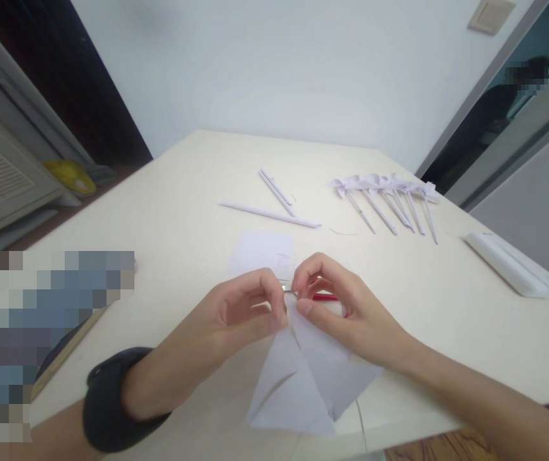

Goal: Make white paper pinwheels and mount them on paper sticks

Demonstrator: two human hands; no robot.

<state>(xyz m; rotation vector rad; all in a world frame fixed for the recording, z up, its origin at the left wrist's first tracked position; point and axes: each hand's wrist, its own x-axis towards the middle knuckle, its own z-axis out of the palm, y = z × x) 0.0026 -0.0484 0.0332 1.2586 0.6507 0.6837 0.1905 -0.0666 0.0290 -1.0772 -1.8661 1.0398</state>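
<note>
My left hand point(245, 307) pinches the upper corner of a folded sheet of white paper point(293, 397), thumb against fingertips. The sheet hangs below in pointed flaps, and one flap has a curved slit or crease. Close by on the right, my right hand point(334, 301) is curled with thumb and fingers together at the same paper's top edge. Behind the right fingers lie scissors point(325, 297) with red handles, partly hidden, their metal showing between the hands. A flat piece of white paper point(259, 250) rests just beyond my left hand.
Rolled paper sticks point(271, 216) lie mid-table. Farther right is a row of folded paper shapes on paper sticks point(389, 192). A white packet point(509, 264) sits near the right edge. Thin strands lie about the table point(182, 224). A person point(495, 109) appears beyond the doorway.
</note>
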